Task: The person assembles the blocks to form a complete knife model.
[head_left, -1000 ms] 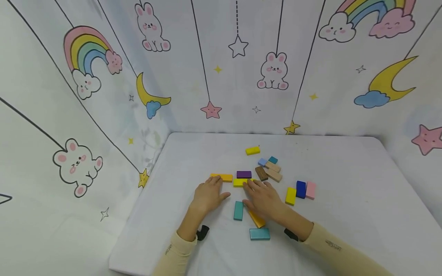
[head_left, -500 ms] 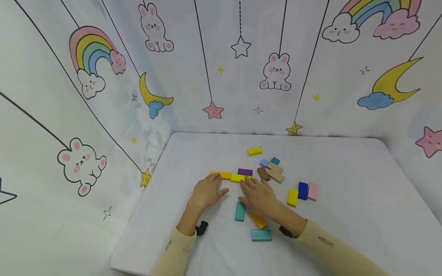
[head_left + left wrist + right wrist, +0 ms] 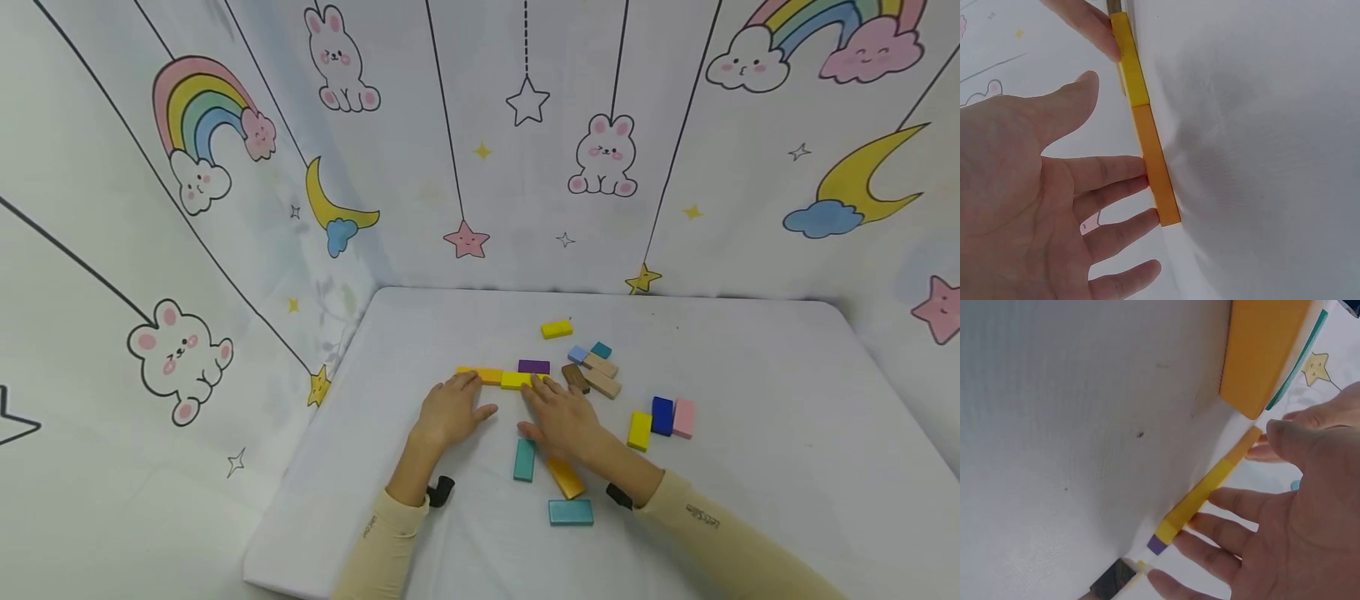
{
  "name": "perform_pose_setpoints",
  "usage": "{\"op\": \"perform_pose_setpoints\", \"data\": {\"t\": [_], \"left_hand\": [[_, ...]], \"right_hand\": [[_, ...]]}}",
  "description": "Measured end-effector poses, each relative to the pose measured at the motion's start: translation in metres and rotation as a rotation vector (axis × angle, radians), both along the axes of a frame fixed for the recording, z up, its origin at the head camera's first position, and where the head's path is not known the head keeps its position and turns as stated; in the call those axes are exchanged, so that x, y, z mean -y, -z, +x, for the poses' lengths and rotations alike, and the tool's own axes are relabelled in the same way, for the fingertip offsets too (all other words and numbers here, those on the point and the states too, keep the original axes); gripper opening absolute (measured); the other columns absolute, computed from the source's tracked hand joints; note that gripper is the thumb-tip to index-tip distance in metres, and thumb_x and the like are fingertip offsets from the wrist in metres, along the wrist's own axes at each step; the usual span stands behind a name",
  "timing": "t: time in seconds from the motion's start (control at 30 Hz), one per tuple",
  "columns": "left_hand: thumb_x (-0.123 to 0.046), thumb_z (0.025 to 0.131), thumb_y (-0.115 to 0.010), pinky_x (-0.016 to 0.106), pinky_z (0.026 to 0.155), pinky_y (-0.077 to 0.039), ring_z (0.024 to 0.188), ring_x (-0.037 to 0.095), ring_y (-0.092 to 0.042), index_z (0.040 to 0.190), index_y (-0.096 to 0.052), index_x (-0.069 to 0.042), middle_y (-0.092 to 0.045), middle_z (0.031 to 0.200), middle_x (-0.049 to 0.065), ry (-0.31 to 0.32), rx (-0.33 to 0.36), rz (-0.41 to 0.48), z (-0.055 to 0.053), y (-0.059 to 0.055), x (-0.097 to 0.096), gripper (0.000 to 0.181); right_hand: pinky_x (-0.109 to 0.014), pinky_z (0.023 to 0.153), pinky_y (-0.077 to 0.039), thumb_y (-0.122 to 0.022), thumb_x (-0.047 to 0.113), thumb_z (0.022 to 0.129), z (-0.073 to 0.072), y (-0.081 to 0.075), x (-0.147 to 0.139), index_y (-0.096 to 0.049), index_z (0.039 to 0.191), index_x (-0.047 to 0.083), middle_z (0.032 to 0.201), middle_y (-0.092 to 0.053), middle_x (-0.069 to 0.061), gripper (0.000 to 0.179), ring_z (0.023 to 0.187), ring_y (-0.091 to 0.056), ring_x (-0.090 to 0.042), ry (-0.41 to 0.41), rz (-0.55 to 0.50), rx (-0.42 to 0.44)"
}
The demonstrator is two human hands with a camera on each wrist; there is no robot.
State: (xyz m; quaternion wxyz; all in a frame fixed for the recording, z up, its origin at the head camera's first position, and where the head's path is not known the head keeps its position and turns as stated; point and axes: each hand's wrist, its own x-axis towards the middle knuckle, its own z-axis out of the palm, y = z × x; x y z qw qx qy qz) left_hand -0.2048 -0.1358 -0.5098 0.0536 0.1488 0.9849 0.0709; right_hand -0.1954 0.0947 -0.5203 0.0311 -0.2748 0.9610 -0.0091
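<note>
One purple block (image 3: 534, 367) beyond the right fingers (image 3: 537, 393)

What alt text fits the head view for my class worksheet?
A person's left grip touches an orange block and the right grip a yellow block, the two laid end to end on a white table. Other blocks lie scattered nearby, before a cartoon-printed backdrop.

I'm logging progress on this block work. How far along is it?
Looks done: an orange block and a yellow block meet end to end. In hand: the left hand touches the orange one, the right hand the yellow one, fingers not curled round either. Possibly left: the pink block and navy block lie off to the right, outside that line; whether they belong in it, I can't tell.
</note>
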Motion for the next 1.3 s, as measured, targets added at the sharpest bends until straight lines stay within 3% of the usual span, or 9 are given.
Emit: {"op": "perform_pose_setpoints", "data": {"t": [0.4,1.0,1.3], "left_hand": [[-0.057,0.104,-0.056,0.052,0.117,-0.042,0.147,0.031,-0.044,0.152,-0.052,-0.004,-0.046,0.161,0.012,0.001,0.008,0.016,-0.009,-0.002,-0.001,0.072],[-0.057,0.103,-0.057,0.048,0.12,-0.04,0.147,0.032,-0.045,0.153,-0.051,-0.004,-0.045,0.162,0.012,-0.021,0.015,0.042,-0.023,0.001,0.0,0.072],[-0.057,0.104,-0.056,0.048,0.12,-0.039,0.148,0.031,-0.044,0.154,-0.05,-0.004,-0.044,0.162,0.012,-0.022,0.023,0.036,-0.032,0.001,-0.001,0.073]], "right_hand": [[-0.059,0.117,-0.04,-0.052,0.061,0.104,-0.013,0.001,0.002,-0.041,0.161,0.013,0.167,-0.035,-0.014,0.075,0.153,-0.037,-0.033,0.019,0.043,0.024],[-0.057,0.115,-0.044,-0.055,0.061,0.103,-0.028,0.003,0.005,-0.041,0.161,0.012,0.168,-0.033,-0.015,0.078,0.154,-0.034,-0.034,0.039,0.017,0.02],[-0.06,0.119,-0.037,-0.055,0.061,0.103,-0.038,0.003,0.005,-0.038,0.162,0.01,0.169,-0.03,-0.017,0.08,0.155,-0.032,-0.035,0.021,0.024,0.023]]}}
